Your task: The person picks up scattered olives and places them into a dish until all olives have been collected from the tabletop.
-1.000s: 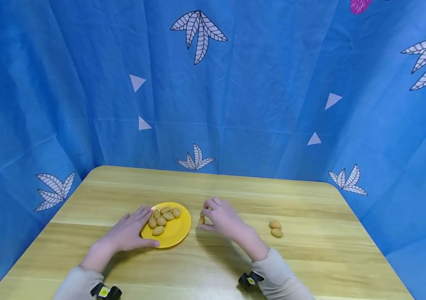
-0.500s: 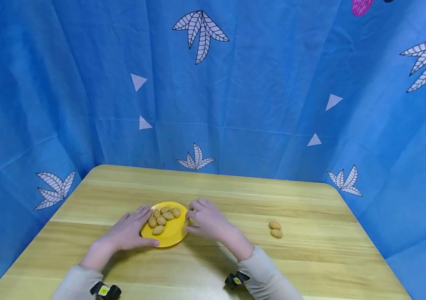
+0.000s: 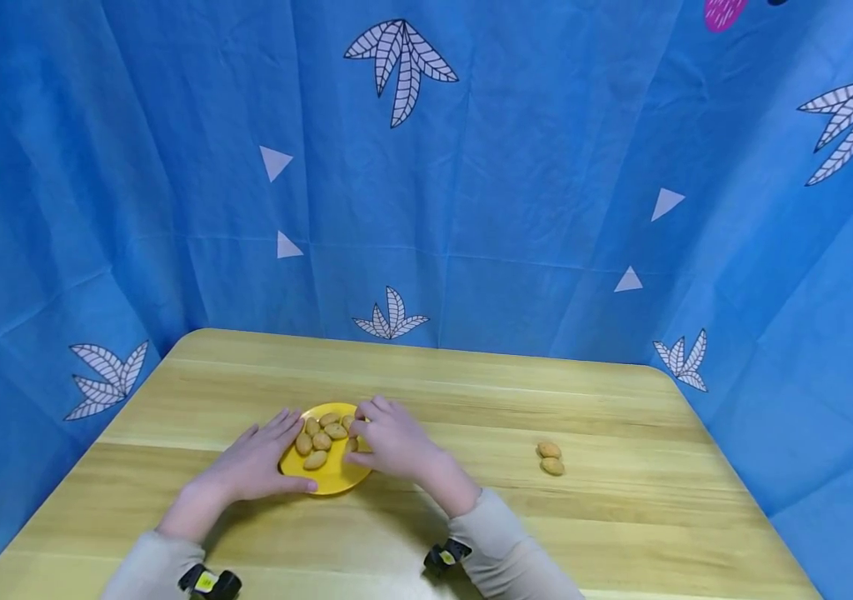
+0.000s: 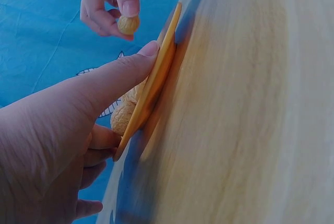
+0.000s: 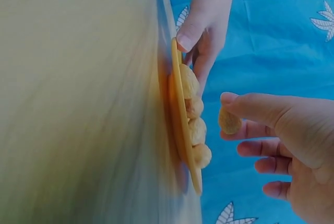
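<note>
A yellow plate [image 3: 340, 477] carries several small tan oval pieces [image 3: 315, 460], nut-like and wrinkled in the wrist views. My left hand [image 3: 261, 462] holds the plate's left side, with the thumb on the near rim and the fingers at the far-left rim. Over the plate's right part, my right hand [image 3: 392, 442] pinches one more nut-like piece [image 5: 229, 121] between thumb and fingertips. In the left wrist view that piece [image 4: 128, 24] shows just above the plate's far rim.
Two more of the tan pieces [image 3: 551, 458] lie together on the wooden table [image 3: 621, 533], to the right of my right hand. A blue patterned curtain [image 3: 516, 183] hangs behind the table and along its sides.
My right hand has moved left with the pinched nut-like piece, from beside the plate to over its right part. The left hand keeps its place on the rim.
</note>
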Demonstrator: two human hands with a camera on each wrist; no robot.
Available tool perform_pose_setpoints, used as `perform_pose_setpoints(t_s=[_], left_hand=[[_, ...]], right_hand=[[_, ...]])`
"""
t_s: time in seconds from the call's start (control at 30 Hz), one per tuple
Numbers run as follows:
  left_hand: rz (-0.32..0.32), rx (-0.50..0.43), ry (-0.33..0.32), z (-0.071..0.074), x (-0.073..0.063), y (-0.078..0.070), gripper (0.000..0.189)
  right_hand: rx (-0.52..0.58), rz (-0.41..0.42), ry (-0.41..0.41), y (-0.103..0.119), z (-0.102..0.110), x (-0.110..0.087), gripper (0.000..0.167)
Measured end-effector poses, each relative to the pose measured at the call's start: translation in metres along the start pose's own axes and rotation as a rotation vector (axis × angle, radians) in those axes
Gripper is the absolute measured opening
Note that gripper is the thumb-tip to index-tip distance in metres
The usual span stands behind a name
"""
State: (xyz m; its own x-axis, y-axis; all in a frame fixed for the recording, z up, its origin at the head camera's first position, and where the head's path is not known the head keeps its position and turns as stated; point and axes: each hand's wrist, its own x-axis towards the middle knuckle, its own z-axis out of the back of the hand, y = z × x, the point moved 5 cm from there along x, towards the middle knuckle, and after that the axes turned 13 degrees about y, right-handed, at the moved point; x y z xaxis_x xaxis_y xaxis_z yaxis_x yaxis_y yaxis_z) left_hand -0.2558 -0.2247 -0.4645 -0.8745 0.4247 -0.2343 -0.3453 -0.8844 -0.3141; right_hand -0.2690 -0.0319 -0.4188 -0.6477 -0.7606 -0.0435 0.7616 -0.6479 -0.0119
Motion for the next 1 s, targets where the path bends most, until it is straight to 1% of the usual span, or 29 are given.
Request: perform_pose_setpoints(t_s=[0.27,0.63,0.8,1.0], left_hand=[[-0.005,0.002,-0.006,0.0,0.0,-0.002,0.111],[0.002,-0.014,-0.011,0.0,-0.005,-0.001,0.111],[0.006,-0.011,-0.001,-0.003,-0.003,0.0,0.112],[-0.006,-0.005,-0.021,-0.001,0.0,0.0,0.111]], right_hand=[[0.012,-0.013,-0.016,0.003,-0.004,0.01,0.024],[0.016,-0.043,0.002,0.004,-0.015,0.021,0.029],[0.008,-0.055,0.009,0.004,-0.02,0.022,0.031],[0.018,-0.076,0.017,0.002,-0.02,0.025,0.033]])
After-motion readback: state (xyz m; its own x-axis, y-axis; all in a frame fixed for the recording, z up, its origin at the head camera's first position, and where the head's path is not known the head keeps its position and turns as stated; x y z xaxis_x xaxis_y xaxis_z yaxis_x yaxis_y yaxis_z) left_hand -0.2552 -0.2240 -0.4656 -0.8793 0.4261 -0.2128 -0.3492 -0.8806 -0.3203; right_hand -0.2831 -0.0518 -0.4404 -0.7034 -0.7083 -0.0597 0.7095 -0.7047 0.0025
